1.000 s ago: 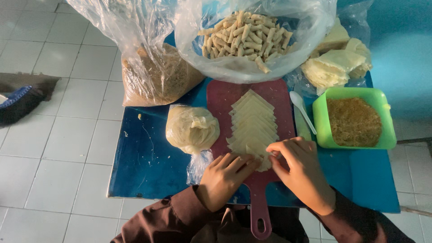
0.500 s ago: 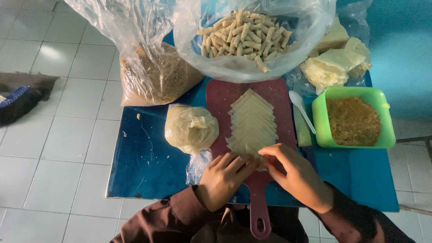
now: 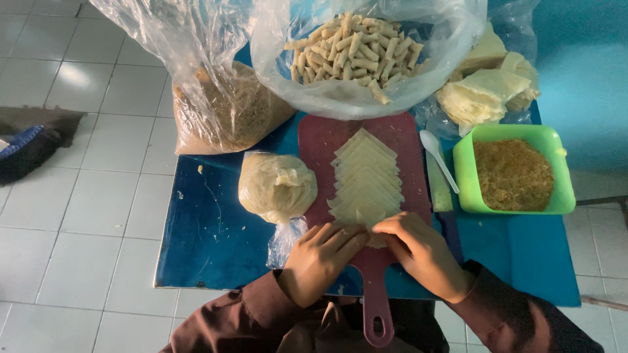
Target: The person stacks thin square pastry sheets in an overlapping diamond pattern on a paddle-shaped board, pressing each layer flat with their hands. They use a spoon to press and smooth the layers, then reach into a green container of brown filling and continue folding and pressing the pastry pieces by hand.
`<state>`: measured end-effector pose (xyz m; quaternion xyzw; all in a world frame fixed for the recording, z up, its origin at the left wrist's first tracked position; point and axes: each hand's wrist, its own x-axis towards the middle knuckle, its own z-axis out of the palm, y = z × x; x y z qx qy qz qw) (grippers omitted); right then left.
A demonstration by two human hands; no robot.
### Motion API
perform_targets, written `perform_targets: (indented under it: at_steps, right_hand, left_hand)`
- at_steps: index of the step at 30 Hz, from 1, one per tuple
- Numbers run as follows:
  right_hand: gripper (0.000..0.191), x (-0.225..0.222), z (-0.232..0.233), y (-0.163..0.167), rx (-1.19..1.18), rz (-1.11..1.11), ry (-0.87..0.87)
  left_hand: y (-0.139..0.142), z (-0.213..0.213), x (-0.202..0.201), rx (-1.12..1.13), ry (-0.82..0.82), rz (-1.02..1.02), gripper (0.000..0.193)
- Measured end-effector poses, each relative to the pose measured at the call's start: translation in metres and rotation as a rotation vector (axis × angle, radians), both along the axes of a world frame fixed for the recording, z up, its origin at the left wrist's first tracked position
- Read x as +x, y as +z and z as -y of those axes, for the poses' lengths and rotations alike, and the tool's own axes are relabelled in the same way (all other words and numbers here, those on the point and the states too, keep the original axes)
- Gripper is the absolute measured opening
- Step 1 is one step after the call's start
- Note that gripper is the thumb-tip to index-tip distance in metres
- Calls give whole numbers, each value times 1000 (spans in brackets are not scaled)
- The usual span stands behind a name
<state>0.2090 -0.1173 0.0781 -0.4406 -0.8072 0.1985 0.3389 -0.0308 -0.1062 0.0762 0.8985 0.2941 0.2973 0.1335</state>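
A row of pale overlapping pastry sheets (image 3: 366,173) lies along a dark red cutting board (image 3: 320,140) on a small blue table (image 3: 209,229). My left hand (image 3: 320,258) and my right hand (image 3: 418,252) both rest on the nearest sheet at the board's near end, fingers curled together over it. What lies under the fingers is hidden. The board's handle (image 3: 376,314) points toward me.
A bagged dough lump (image 3: 276,186) sits left of the board. Behind are a bag of brown crumbs (image 3: 226,114), a bag of rolled sticks (image 3: 356,49) and stacked wrappers (image 3: 481,95). A green tub of filling (image 3: 513,173) and a white spoon (image 3: 437,157) are right.
My right hand has slid a little left and closer to the left hand over the nearest sheet. The left hand has stayed almost in place.
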Motion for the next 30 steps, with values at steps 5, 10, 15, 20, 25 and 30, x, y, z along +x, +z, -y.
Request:
perform_targets:
  at_steps: [5,10,15,20,25,30]
  right_hand:
    - [32,-2,-2,-1,-59,-11,2]
    - [31,-5,-3,-1,20,59,-54]
    - [27,-3,-2,-1,-10,93,-7]
    - [28,2,-5,-1,123,223,41]
    - [35,4,-10,5,160,217,107]
    - [40,4,-13,14,151,234,156]
  left_hand:
    - [1,1,0,-12,22,-17,47]
    - [1,1,-2,-11,20,-13,48]
    - [-1,2,-2,-17,18,-14,49]
    - [-2,0,-2,18,37,-42,50]
    - [1,-4,-6,41,2,-59,45]
    - [-1,-12,1,203,-33,-80,30]
